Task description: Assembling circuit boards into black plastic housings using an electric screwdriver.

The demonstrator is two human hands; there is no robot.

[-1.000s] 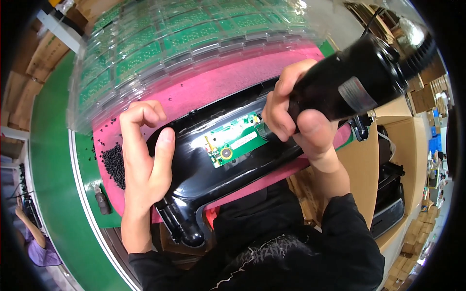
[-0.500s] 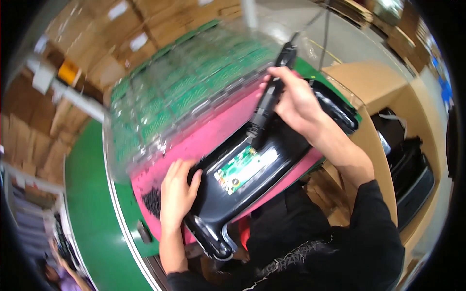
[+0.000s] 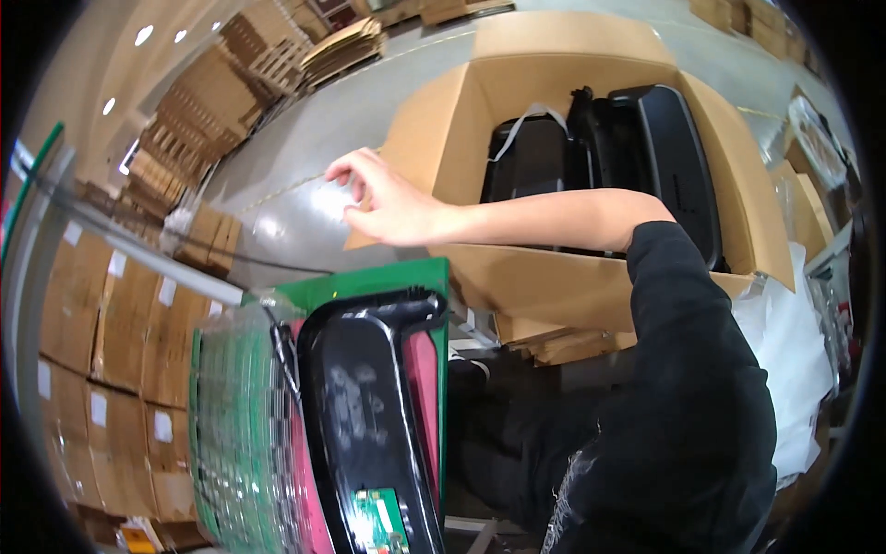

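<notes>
While I'm turning away from the black shell [image 3: 369, 415], my hand [image 3: 388, 203] is reaching w/ fingers loosely curled, pinching nothing, toward the box [image 3: 443, 138]. Box is holding more shells [image 3: 664, 148], prob. stock; other hand isn't showing.

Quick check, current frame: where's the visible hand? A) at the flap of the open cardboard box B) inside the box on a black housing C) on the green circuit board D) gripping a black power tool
A: the hand reaches out to the flap edge of the cardboard box, empty, away from the black housing on the bench.
</notes>
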